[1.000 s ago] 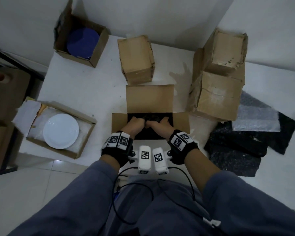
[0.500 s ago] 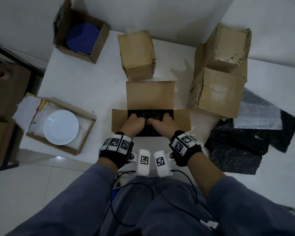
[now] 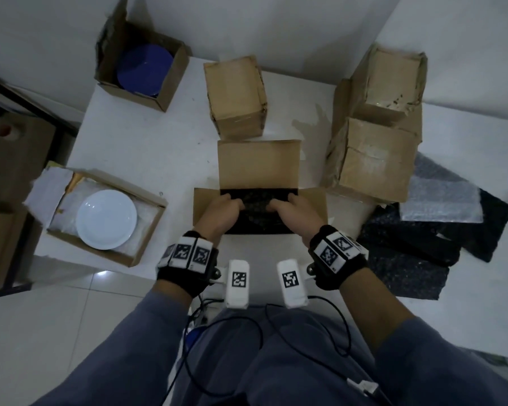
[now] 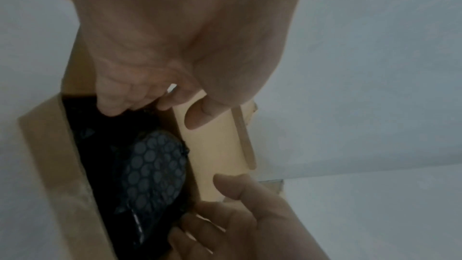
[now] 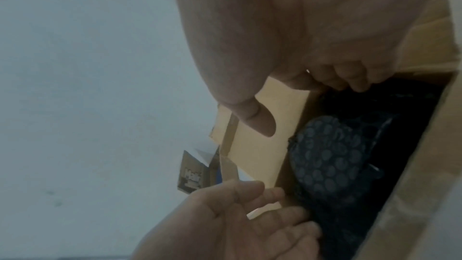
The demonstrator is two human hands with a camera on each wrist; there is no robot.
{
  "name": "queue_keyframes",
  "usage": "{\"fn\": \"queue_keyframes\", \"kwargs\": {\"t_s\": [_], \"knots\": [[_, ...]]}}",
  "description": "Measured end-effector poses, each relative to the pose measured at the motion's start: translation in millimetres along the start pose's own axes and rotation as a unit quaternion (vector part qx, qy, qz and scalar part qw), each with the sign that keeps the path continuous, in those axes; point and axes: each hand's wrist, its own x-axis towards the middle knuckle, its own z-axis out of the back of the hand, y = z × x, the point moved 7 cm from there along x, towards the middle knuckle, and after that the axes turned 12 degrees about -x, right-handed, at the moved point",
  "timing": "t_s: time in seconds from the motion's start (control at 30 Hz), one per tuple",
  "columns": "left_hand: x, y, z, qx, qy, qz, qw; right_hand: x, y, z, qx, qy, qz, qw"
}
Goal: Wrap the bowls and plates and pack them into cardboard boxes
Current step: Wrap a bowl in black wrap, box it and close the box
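Right now both hands reach into the open cardboard box (image 3: 258,174) at the table's near edge — left hand (image 3: 217,210) and right hand (image 3: 298,210), fingers curled down onto the bundle in black bubble wrap (image 4: 152,167) lying inside. Probably a dish: stiff, breakable, light, its wrap soft and slippery — best held under both opposite edges, never by loose film.

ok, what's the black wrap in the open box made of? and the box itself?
Black wrap: looks like plastic bubble wrap, slightly glossy, with rows of round bubbles showing. Open box: plain brown cardboard, matte; the layered edge of a flap shows in the left wrist view.
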Motion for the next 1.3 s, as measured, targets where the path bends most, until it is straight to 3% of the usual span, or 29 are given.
{"fn": "queue_keyframes", "kwargs": {"t_s": [0.13,0.37,0.6,0.8,0.93,1.1,1.3], "knots": [[-5,13,-3,-0.059,0.029,0.014,0.998,-9,-4,-5,0.029,0.007,0.005,1.0],[4,16,-17,-0.147,0.028,0.083,0.985,4,-9,-21,0.023,0.03,-0.064,0.997],[-3,14,-21,-0.144,0.044,0.09,0.985,13,-9,-18,-0.02,0.043,-0.058,0.997],[-10,9,-6,-0.083,0.04,0.066,0.994,-3,-1,-6,-0.155,0.021,-0.01,0.988],[-11,11,-17,-0.075,0.076,0.094,0.99,-1,-4,-13,-0.208,0.036,-0.017,0.977],[-4,9,-25,-0.127,0.098,0.11,0.981,5,-7,-18,-0.217,0.04,-0.038,0.975],[5,19,-24,-0.09,0.077,0.09,0.989,13,-9,-18,-0.248,0.032,-0.03,0.968]]}}
